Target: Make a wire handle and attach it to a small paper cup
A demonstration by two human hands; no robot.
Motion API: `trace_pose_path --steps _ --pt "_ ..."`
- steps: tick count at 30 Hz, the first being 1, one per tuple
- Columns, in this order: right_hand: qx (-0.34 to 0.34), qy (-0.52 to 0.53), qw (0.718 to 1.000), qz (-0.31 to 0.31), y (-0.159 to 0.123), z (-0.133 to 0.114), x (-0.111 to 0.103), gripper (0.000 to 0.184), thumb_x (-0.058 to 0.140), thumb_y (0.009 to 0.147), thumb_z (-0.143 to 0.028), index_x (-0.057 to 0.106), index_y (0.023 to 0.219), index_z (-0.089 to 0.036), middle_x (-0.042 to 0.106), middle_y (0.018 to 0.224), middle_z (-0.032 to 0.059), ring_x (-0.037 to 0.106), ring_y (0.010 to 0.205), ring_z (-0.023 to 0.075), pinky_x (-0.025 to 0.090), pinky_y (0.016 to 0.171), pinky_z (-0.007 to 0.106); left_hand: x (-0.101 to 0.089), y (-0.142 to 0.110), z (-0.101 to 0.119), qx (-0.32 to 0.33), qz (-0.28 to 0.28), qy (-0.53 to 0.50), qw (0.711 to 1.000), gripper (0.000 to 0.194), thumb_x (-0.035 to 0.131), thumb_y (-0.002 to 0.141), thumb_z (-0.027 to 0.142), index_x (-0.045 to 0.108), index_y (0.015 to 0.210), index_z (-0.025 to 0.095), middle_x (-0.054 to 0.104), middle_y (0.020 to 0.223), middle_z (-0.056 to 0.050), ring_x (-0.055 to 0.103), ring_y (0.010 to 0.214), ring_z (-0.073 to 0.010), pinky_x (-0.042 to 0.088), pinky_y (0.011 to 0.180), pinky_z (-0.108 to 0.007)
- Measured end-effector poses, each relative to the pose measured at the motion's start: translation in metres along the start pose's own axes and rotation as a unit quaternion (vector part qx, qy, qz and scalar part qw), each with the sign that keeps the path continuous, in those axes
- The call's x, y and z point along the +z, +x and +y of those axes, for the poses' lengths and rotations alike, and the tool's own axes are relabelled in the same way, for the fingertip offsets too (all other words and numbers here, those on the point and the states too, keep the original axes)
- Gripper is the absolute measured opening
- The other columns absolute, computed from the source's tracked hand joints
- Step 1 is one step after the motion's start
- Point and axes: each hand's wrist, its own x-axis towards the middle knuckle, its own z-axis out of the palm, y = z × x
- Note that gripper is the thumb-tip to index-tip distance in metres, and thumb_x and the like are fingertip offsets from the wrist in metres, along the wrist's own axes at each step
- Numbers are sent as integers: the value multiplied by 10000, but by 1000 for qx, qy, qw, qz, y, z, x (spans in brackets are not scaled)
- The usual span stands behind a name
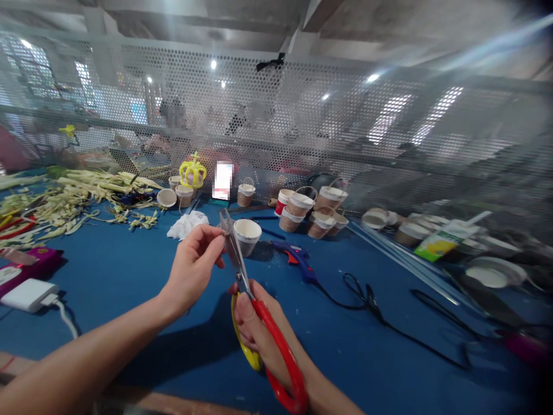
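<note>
Over the blue table (328, 351), the scissors (239, 277) in the right hand's (258, 334) grip look stiff and fairly light, best held by their handles (281, 346), not the likely slick blades (234, 251), while the left hand (190, 274) pinches an unidentifiable tiny piece (225, 233) beside them.

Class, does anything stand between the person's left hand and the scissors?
Nothing visible does. The left hand is close beside the scissors, which the right hand holds; the white-rimmed pot stands beyond them, not between.
</note>
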Motion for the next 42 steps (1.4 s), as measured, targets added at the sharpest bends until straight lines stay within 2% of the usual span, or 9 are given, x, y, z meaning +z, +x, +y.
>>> trace_pose_path --steps 5,11,20,24,27,30,35,37,42 --pt "34 19 999 14 -2 -6 3 437 483 732 -625 405 804 -201 314 508 -107 229 348 17 182 321 146 -2 2 -6 -16 5 -41 999 89 572 747 241 540 784 167 528 602 50 502 481 -58 440 488 -193" --pt "71 -55 995 37 -4 -16 -5 447 438 737 -650 402 779 -207 361 505 -97 257 329 18 187 306 142 -4 8 -8 -33 13 -69 997 118 601 719 245 542 779 162 524 569 55 471 446 -46 422 452 -174" --pt "-41 -160 986 9 1 -5 -21 594 433 682 -713 444 959 -188 414 590 -53 331 436 64 280 408 214 -3 6 -4 -47 20 -85 995 124 614 698 236 536 757 160 516 566 56 474 480 -53 413 454 -169" --pt "-10 -333 942 34 5 -24 -37 454 546 725 -524 467 1014 -183 519 669 -1 458 551 128 365 526 261 -6 5 0 -19 17 -72 997 104 601 712 222 543 768 157 531 571 53 472 468 -46 396 472 -171" --pt "27 -488 871 54 6 -25 -51 375 594 713 -349 527 1039 -177 590 792 66 543 680 197 401 605 303 -6 5 2 -10 10 -75 997 102 605 706 215 548 765 155 540 574 50 476 463 -44 381 474 -170" --pt "41 -584 811 16 3 -15 -63 421 576 701 -222 548 1114 -147 605 948 127 569 849 246 415 702 322 -4 4 1 -75 -15 -92 993 134 624 683 233 547 755 150 535 553 52 463 441 -42 371 461 -170" --pt "11 -621 780 -72 -1 -22 -71 448 635 668 -224 589 1111 -180 631 997 127 571 943 273 414 767 333 1 2 -8 -183 -60 -114 975 186 647 661 259 543 768 146 534 548 53 425 413 -31 360 446 -166" --pt "-6 -617 786 -43 3 -34 -68 331 632 698 -298 648 1003 -172 658 870 119 601 825 269 427 704 347 3 0 -12 -194 -76 -109 972 189 651 661 262 546 765 143 535 556 50 421 414 -29 351 442 -164" --pt "-108 -361 925 56 20 -44 -51 253 541 782 -391 599 880 -165 641 777 43 582 665 155 454 593 271 8 -7 -14 -184 -105 -61 975 196 648 664 288 560 739 129 526 545 41 428 439 -46 352 453 -177"
